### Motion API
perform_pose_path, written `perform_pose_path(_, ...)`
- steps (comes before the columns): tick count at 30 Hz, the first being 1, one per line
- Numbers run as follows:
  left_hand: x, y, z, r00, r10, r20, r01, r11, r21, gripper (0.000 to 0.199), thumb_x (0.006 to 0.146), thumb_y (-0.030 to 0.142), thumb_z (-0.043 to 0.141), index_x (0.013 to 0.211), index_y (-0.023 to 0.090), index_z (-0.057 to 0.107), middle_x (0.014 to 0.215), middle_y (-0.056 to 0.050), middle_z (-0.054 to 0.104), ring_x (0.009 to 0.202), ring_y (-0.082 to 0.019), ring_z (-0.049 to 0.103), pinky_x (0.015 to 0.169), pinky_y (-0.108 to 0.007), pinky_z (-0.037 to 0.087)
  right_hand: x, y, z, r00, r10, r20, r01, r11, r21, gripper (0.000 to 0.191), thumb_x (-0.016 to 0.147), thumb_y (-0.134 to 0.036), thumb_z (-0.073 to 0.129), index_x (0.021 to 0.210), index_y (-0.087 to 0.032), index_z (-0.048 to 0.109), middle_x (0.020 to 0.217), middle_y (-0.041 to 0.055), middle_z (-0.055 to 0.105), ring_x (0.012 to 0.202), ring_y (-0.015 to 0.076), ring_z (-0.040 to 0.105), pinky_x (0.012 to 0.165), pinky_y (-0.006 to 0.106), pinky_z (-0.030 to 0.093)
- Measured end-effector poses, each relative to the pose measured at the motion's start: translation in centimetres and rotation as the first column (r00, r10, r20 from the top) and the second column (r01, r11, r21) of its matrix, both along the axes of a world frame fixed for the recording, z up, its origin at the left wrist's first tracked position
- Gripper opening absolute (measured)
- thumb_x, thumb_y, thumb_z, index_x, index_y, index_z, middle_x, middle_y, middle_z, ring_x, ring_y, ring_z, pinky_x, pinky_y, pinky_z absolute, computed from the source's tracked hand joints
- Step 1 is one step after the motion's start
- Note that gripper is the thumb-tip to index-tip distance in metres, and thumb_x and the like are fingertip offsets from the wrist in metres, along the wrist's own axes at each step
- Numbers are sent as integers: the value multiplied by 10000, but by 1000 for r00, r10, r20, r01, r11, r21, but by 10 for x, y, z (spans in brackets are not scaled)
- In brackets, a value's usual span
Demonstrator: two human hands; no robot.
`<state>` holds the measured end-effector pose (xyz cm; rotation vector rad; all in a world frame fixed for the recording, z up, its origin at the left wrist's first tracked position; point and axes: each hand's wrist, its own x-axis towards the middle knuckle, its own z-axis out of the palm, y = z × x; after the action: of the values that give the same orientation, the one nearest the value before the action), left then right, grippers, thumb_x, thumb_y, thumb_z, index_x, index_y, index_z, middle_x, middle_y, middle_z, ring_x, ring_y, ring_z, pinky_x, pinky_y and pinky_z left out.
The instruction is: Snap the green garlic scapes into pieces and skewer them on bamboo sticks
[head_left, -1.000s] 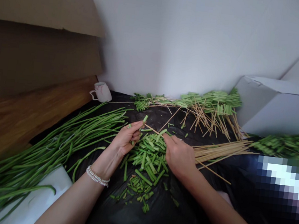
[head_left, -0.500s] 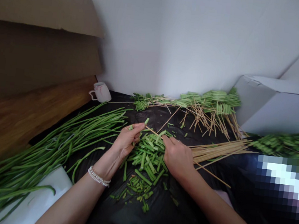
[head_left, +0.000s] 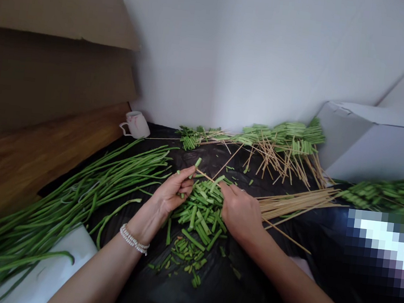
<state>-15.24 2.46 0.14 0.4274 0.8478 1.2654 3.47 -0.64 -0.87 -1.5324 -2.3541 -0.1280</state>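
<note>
My left hand [head_left: 173, 187], with a beaded bracelet at the wrist, pinches a cut piece of green long bean [head_left: 198, 162]; more bean ends poke out between its curled fingers. My right hand [head_left: 241, 212] is closed on a thin wooden skewer [head_left: 204, 174], which runs across to the piece at the left fingertips. Whether the tip has pierced that piece is too small to tell. Below and between both hands lies a heap of cut bean pieces [head_left: 204, 215], with small trimmings [head_left: 186, 254] in front of it.
Uncut long beans [head_left: 111, 180] spread along the left, partly over a white board [head_left: 65, 262]. Bare skewers [head_left: 294, 203] lie right. Filled bean skewers [head_left: 284, 134] are piled by the wall, near a white box [head_left: 363, 141]. A mug [head_left: 137, 124] stands back left, beside a cardboard box [head_left: 58, 67].
My left fingers have shifted slightly, and the bean piece at their tips stands a little higher. The right hand and skewer stay almost in place.
</note>
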Motion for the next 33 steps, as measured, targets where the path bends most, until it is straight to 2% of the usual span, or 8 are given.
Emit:
perform_pose_path(6, -1, -1, -3, 999, -21, -45, 23, 999, 49, 283, 619, 149, 845, 752, 113, 598, 590, 84, 417, 390, 15, 293, 318, -118, 188, 0, -1, 2, 1000, 3, -4, -3, 999, -35, 402, 891, -118, 420, 1248, -186, 592, 977, 81, 687, 793, 174, 638, 644, 253, 405)
perform_pose_path(14, -5, 1, -8, 993, -33, -113, 43, 995, 85, 273, 629, 163, 842, 717, 108, 590, 621, 69, 458, 408, 21, 303, 333, -120, 185, 0, -1, 0, 1000, 8, -12, -8, 999, -37, 386, 887, -118, 428, 1225, -184, 601, 975, 72, 688, 791, 183, 637, 631, 263, 391)
perform_pose_path(21, 5, -4, -8, 983, -39, -181, 56, 995, 88, 302, 593, 189, 860, 657, 118, 573, 526, 100, 348, 401, 7, 269, 345, -131, 164, -2, -1, 1, 1000, 21, -11, -22, 998, -64, 354, 895, -122, 417, 1183, -195, 610, 954, 64, 685, 798, 185, 641, 629, 267, 396)
perform_pose_path(25, 12, -6, -12, 972, -50, -231, 79, 990, 116, 290, 612, 234, 857, 681, 109, 604, 527, 98, 347, 401, 6, 262, 352, -144, 166, -2, -1, 3, 1000, 10, -16, -10, 999, -49, 345, 897, -124, 420, 1172, -199, 613, 956, 62, 687, 788, 185, 642, 623, 268, 388)
perform_pose_path(33, 9, -7, -11, 962, -69, -265, 103, 988, 114, 290, 605, 248, 862, 668, 112, 613, 505, 102, 323, 403, 4, 217, 364, -148, 132, -1, -2, 1, 999, 28, -37, -29, 999, -40, 359, 897, -116, 414, 1191, -188, 606, 958, 66, 689, 788, 182, 641, 628, 263, 380)
